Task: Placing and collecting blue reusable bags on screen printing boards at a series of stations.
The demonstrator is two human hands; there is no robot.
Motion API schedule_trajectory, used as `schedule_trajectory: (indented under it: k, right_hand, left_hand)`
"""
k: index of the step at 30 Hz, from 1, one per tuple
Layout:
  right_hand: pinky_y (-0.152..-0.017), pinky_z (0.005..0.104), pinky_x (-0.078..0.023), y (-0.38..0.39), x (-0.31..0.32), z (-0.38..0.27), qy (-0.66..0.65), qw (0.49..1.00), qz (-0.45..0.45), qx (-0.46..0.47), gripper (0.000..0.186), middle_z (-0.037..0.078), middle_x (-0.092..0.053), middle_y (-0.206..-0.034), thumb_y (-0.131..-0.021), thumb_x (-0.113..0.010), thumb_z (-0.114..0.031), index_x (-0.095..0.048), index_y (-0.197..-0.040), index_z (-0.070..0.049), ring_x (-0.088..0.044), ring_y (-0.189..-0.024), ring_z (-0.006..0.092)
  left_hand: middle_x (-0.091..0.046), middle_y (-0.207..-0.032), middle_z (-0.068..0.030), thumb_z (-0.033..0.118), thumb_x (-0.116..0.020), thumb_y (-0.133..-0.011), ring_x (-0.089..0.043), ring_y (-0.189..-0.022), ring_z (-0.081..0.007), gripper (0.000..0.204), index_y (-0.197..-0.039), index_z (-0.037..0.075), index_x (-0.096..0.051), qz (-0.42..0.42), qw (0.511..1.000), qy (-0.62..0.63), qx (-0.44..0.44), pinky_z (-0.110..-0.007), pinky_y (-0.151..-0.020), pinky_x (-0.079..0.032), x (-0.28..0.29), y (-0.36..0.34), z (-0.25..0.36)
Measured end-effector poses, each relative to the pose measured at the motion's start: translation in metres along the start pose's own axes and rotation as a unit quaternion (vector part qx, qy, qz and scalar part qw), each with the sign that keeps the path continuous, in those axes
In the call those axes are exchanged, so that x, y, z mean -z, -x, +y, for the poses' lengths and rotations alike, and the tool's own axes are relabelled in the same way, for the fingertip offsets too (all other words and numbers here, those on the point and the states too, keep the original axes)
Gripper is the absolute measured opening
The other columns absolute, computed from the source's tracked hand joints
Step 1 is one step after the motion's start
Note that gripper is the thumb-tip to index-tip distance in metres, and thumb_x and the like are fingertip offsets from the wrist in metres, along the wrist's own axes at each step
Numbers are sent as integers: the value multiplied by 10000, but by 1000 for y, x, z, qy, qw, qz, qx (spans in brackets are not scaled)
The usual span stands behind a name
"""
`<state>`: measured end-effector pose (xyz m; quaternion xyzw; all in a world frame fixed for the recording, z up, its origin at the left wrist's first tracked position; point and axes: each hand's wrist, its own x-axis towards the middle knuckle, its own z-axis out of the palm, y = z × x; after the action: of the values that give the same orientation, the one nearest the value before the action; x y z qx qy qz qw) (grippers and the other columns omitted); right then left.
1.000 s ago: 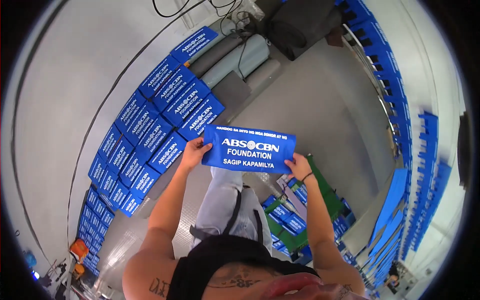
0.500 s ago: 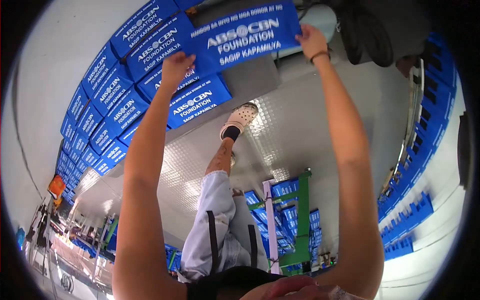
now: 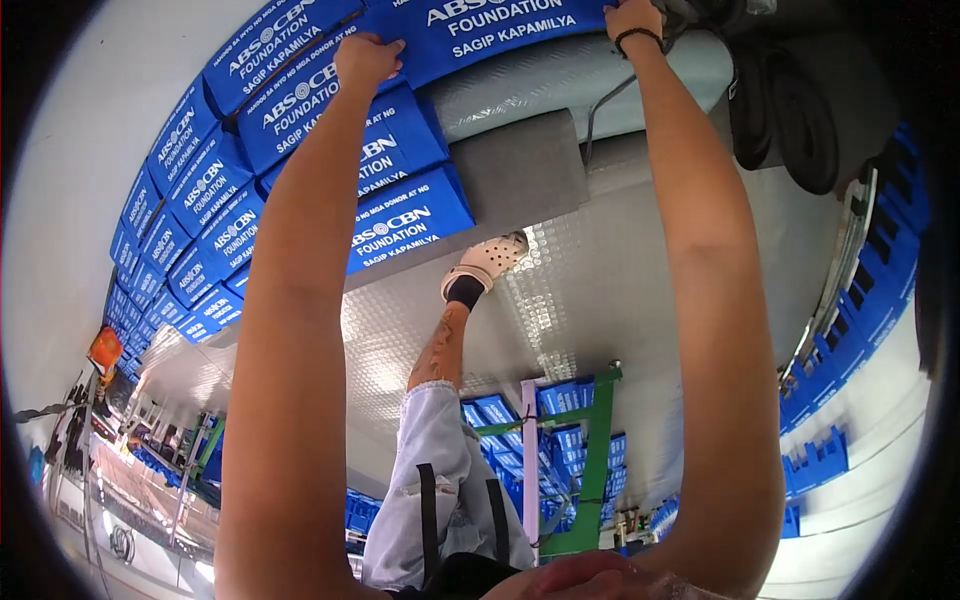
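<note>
Held out at the top of the view is a blue package [image 3: 510, 30] with white print, its upper part cut off by the frame. My left hand [image 3: 368, 58] is closed at its left end, fingers curled against the edge. Its right end is gripped by my right hand [image 3: 633, 16], which wears a dark wristband. Left of and below it, matching blue packages [image 3: 405, 222] stand stacked in rows. A grey-green rolled or padded thing [image 3: 570, 90] lies just below the held package, above a dark grey block [image 3: 520, 170].
Dark rolled material [image 3: 805, 125] sits at the upper right. More blue items line the right side [image 3: 870, 310]. Near my legs stands a green and pale frame [image 3: 597, 450] with blue packages behind it. My shod foot [image 3: 487, 265] is on the shiny, textured metal floor [image 3: 400, 330].
Both hands have moved farther up and away with the blue package, which now lines up beside the top of the stack. The grey-green thing beneath has come into fuller view.
</note>
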<state>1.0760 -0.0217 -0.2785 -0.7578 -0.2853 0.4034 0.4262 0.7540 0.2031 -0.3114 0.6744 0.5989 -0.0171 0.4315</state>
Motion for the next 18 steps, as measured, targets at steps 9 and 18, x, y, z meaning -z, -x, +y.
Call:
schedule_trajectory:
  k: [9, 18]
  right_hand:
    - [-938, 395, -474, 54, -22, 49, 341, 907, 214, 127, 525, 178, -606, -1235, -815, -709, -213, -546, -1310, -142, -576, -1140, 329]
    - [-1043, 422, -400, 451, -182, 78, 154, 972, 25, -178, 474, 182, -557, -1299, -870, -646, -174, -518, -1316, -74, -529, -1201, 347]
  left_hand:
    - [-728, -860, -132, 384, -751, -778, -705, -880, -281, 498, -1080, -3, -662, 54, 978, -182, -86, -353, -833, -539, -14, -28, 4]
    - [-646, -1136, -206, 206, -680, -816, -631, -1023, -361, 428, -1181, -6, -608, 13, 949, -140, -283, -424, -886, -499, -12, 110, -25]
